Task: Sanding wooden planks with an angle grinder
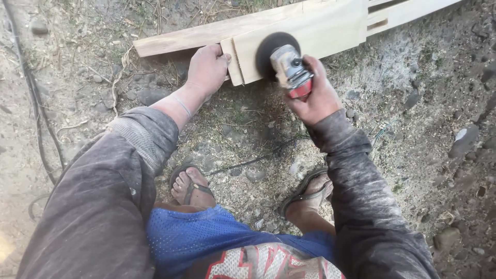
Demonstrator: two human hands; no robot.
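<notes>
Two hands work at one wooden piece on the ground. At the far left a dark cable (pixel 36 103) runs down the dirt beside the person's grey sleeve. The left hand (pixel 206 67) lies palm down, fingers closed over the near edge of the long plank (pixel 206 35), pressing it where it meets the wider board; whether the fingertips curl under the wood cannot be seen. The plank's long axis runs from the lower left up toward the upper right of the view, its cut end pointing left. Just right of that hand sits the wider pale board (pixel 320 28), fixed across the plank and following the same slant. Against its near face rests the dark round disc (pixel 271 49) of an angle grinder (pixel 292 70), the disc flat to the wood. The grinder's grey and red body points from the board back toward the person, angled down to the right. The right hand (pixel 318 98) is wrapped tight around the grinder's body. Below, two sandalled feet stand on sawdust and stony soil (pixel 429 119).
</notes>
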